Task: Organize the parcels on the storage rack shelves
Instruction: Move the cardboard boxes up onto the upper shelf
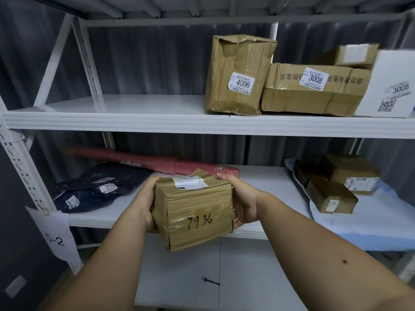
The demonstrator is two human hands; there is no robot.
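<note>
My left hand [143,203] and right hand [241,202], fingers curled round its sides, hold a taped, creased brown cardboard parcel [194,209], hand-marked "7936" with a white top label, before the middle shelf [125,217].

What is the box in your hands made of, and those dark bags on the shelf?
The held box looks like brown corrugated cardboard: ridged faces, shiny clear tape over the handwritten number. The dark bags look like thin plastic mailers: crinkled and slightly glossy, though that is less certain.
</note>
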